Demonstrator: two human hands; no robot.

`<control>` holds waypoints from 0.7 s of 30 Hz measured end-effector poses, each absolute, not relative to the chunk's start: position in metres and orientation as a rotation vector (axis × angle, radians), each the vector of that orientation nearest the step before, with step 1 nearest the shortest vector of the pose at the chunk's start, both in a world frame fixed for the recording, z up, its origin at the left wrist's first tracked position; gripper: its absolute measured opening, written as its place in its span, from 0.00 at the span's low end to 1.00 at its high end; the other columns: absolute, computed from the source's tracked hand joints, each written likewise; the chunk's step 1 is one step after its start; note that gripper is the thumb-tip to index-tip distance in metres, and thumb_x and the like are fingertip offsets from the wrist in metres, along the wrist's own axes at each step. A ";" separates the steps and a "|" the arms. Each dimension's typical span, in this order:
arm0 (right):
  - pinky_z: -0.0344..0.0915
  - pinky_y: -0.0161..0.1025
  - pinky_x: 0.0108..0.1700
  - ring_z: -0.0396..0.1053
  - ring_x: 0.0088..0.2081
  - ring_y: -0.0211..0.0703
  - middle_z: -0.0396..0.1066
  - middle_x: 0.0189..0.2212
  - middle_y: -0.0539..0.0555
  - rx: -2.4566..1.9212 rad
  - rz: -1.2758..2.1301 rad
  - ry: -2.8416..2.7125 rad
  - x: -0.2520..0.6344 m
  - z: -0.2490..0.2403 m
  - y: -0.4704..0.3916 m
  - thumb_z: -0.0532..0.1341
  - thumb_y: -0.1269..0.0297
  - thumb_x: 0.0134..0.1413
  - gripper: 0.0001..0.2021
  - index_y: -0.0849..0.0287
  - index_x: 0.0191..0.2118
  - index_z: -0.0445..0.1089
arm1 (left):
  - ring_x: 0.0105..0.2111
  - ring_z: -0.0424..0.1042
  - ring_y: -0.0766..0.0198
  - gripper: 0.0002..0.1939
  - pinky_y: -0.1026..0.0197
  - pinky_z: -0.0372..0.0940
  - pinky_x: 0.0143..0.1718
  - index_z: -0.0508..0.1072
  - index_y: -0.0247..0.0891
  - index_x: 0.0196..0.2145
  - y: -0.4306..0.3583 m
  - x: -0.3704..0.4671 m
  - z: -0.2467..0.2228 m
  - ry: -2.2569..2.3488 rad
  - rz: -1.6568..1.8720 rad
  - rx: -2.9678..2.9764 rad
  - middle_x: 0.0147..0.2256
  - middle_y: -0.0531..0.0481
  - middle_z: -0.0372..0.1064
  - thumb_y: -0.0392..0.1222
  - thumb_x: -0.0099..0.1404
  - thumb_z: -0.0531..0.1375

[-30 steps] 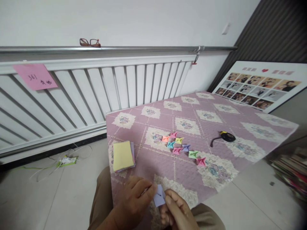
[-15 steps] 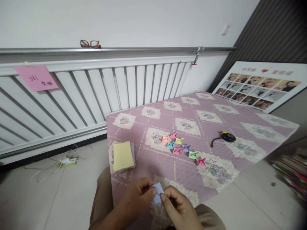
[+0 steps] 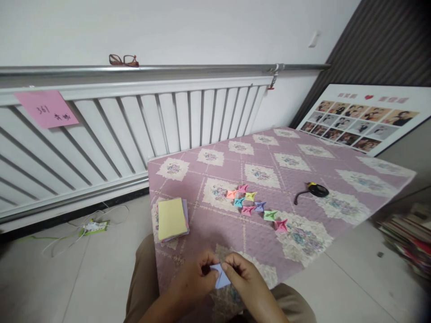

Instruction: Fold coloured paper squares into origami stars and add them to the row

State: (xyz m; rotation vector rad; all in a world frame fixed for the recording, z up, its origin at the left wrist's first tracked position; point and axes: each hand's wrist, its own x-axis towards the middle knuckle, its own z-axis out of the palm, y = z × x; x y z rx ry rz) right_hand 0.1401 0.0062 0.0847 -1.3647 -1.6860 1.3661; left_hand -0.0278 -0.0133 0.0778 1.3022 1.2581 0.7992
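Folded lavender paper (image 3: pixel 222 279), hand-held.
We list left hand (image 3: pixel 197 278) and right hand (image 3: pixel 245 276) close together, fingers curled, pinching it, nearer us than the yellow-topped stack (image 3: pixel 171 219); beyond the stack, a pink note (image 3: pixel 46 109) reads "361", other characters unclear.

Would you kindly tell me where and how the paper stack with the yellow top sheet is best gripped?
I would grip the paper stack by its left and right edges, coming from above with the left hand, which is nearer. The stack lies flat on the table, and lavender sheets jut out on the right, so spanning both sides should gather them.
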 end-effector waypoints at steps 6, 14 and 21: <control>0.61 0.36 0.33 0.64 0.29 0.42 0.62 0.23 0.48 -1.492 1.066 -1.997 0.138 0.023 0.014 0.52 0.64 0.53 0.08 0.55 0.24 0.60 | 0.32 0.68 0.63 0.07 0.63 0.57 0.33 0.72 0.38 0.35 -0.010 -0.031 0.035 1.518 0.495 1.612 0.31 0.53 0.71 0.34 0.60 0.55; 0.62 0.40 0.42 0.69 0.37 0.47 0.72 0.32 0.54 -1.572 0.853 -2.181 0.134 0.007 0.014 0.53 0.71 0.55 0.08 0.57 0.30 0.69 | 0.41 0.68 0.58 0.07 0.59 0.58 0.43 0.72 0.38 0.35 -0.006 -0.031 0.028 1.628 0.305 1.818 0.39 0.47 0.72 0.34 0.64 0.54; 0.64 0.39 0.45 0.71 0.40 0.47 0.74 0.35 0.55 -1.580 0.779 -2.269 0.134 0.006 0.016 0.55 0.72 0.57 0.10 0.57 0.36 0.73 | 0.42 0.68 0.58 0.08 0.58 0.59 0.43 0.74 0.38 0.36 -0.001 -0.029 0.022 1.637 0.269 1.884 0.39 0.47 0.71 0.34 0.64 0.55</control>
